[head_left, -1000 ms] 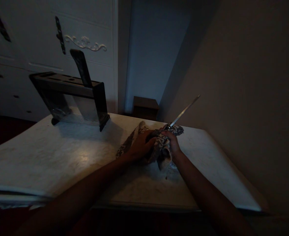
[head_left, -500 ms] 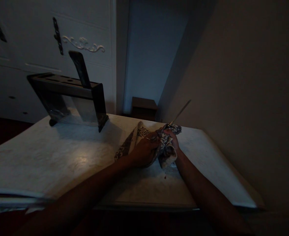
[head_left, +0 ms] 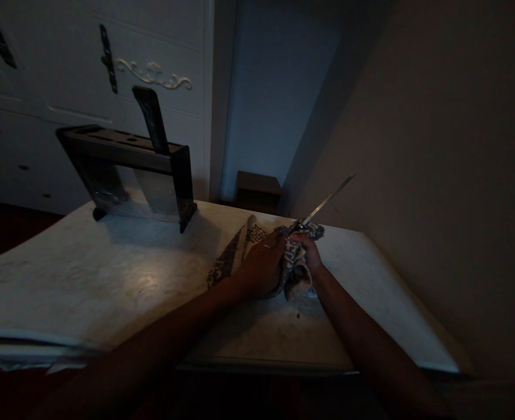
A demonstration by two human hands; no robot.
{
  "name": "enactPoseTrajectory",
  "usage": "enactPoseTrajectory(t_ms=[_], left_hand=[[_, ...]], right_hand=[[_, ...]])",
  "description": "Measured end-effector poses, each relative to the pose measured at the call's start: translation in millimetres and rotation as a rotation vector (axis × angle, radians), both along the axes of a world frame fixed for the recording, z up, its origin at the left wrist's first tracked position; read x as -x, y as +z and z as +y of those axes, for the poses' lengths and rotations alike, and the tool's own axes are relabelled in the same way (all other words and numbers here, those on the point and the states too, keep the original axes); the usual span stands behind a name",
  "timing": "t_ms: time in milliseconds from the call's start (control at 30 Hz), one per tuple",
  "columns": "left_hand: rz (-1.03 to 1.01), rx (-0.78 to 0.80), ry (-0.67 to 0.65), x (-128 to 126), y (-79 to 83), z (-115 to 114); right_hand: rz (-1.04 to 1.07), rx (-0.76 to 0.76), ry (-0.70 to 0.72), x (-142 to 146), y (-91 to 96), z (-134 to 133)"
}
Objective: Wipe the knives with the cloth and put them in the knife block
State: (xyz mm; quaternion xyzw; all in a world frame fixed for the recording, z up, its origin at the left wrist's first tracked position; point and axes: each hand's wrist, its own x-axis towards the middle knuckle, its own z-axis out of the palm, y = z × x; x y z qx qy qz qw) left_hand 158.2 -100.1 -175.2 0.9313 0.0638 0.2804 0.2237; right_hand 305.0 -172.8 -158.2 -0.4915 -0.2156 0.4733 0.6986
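A patterned grey-and-cream cloth [head_left: 291,256] is bunched between my two hands above the table. From its top a long thin metal blade [head_left: 330,198] sticks out, tilted up and to the right; its lower end is hidden in the folds. My left hand [head_left: 264,262], with a ring on one finger, is closed over the left side of the cloth. Closed round the right side is my right hand [head_left: 309,251], its thumb near the base of the blade. Whether a handle lies inside the cloth cannot be made out.
A knife block [head_left: 117,146] with clear sides stands at the table's back left, one black-handled knife [head_left: 152,119] upright in it. The pale table [head_left: 152,262] has a small dark crumb [head_left: 298,315] near the cloth. A wall [head_left: 437,204] rises along the right; white cabinets [head_left: 161,35] stand behind.
The blade has tipped further to the right and shows brighter. Both hands keep hold of the bunched cloth. My view has shifted slightly.
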Motion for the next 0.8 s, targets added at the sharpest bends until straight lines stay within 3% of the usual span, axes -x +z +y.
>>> enactPoseTrajectory(t_ms=[167,467,633,800], left_hand=[[0.006,0.029,0.053,4.1,5.6,3.5],[0.091,0.123,0.183,3.6,14.0,3.0],[0.043,0.277,0.155,2.1,16.2,5.1],[-0.056,0.325,0.131,3.6,16.2,10.8]], right_hand=[[0.065,0.071,0.075,1.3,2.4,-1.0],[0.144,0.065,0.129,2.3,4.7,-2.3],[0.135,0.068,0.142,6.1,8.5,-1.9],[0.041,0.035,0.097,14.2,11.5,-2.0]])
